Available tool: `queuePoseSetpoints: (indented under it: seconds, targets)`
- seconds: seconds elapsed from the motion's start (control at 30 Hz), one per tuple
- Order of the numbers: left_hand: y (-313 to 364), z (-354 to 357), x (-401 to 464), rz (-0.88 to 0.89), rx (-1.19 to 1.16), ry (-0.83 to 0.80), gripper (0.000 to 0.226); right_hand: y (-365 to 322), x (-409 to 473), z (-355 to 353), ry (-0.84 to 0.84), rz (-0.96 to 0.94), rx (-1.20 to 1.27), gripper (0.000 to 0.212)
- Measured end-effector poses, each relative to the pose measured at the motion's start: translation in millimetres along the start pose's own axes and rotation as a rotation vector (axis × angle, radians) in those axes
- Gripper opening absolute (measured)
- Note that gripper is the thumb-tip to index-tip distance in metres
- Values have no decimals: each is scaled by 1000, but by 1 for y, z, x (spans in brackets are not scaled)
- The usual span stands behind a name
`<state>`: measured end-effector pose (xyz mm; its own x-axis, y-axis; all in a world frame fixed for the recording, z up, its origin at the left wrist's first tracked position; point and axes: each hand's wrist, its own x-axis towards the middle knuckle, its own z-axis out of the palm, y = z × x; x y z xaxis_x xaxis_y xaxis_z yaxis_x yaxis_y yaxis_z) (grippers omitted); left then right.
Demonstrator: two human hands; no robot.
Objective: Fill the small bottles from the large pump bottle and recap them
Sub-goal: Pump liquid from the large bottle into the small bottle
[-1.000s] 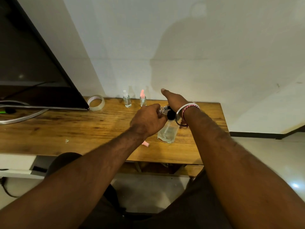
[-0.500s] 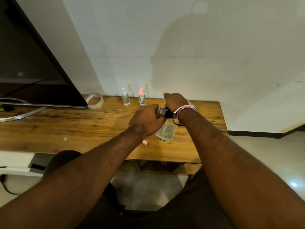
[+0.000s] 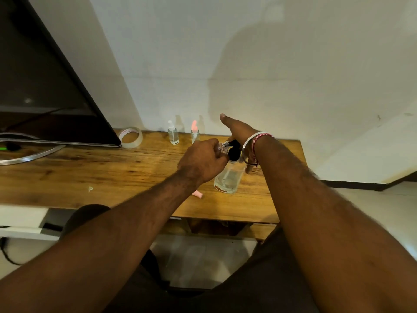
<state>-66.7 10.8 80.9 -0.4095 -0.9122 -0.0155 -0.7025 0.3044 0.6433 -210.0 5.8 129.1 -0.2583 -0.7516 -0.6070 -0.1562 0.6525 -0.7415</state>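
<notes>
The large clear pump bottle [image 3: 228, 179] with a black pump head [image 3: 234, 150] stands near the front of the wooden table [image 3: 112, 172]. My left hand [image 3: 202, 161] grips a small clear bottle [image 3: 222, 146] and holds its mouth against the pump's spout. Over the pump head lies my right hand [image 3: 237, 129], its fingers stretched out straight. At the back by the wall stand two capped small bottles, one with a white cap [image 3: 173, 133] and one with a pink cap [image 3: 194, 132]. A loose pink cap [image 3: 198, 194] lies on the table in front of my left wrist.
A roll of clear tape [image 3: 130, 137] lies at the back left, beside the corner of a dark screen [image 3: 45, 91] on a metal stand [image 3: 29, 154]. The table's right edge is just past the pump bottle; tiled floor lies beyond.
My right hand pressed down on the pump half a second ago and has now risen, fingers straight again. My left hand has kept the small bottle at the spout.
</notes>
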Motion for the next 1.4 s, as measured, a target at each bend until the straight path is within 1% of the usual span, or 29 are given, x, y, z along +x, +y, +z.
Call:
queuePoseSetpoints:
  seconds: [0.07,0.17,0.37,0.43,0.53,0.63,0.67,0.8,0.9,0.97,1.1,1.23,1.33,1.4]
  targets:
    - [0,1,0,0,3,3,25,1,2,1,25,-6,-17,73]
    - [-2,1,1,-2,10,17,27,4,2,7,48,-10,-7,70]
    - [-4,3,1,6,6,0,23,7,4,10,87,-67,-63,67]
    - [-4,4,0,3,3,-2,23,8,-1,10,111,-101,-116,62]
    - [-4,6,-3,-8,2,-2,26,11,-4,11,144,-174,-244,49]
    - [-5,8,-4,-9,-13,-5,27,13,-2,12,163,-198,-348,36]
    - [-5,9,-4,-11,-19,-4,27,13,-2,12,184,-201,-366,36]
    - [-4,10,-3,-11,-30,3,28,14,2,13,239,-195,-407,49]
    - [-5,10,-4,2,-27,7,30,14,3,13,253,-176,-391,54]
    - [-5,9,-5,4,-28,4,29,14,3,14,255,-147,-337,55]
    - [-3,5,-3,-8,-59,6,23,8,3,11,169,-89,-132,61]
    - [0,-1,-1,-3,-1,-6,22,6,0,4,84,1,65,66]
    - [1,-1,-1,4,3,-13,23,8,-1,0,30,17,79,72]
    - [1,0,-2,0,-8,-18,24,10,-4,-1,19,1,64,67]
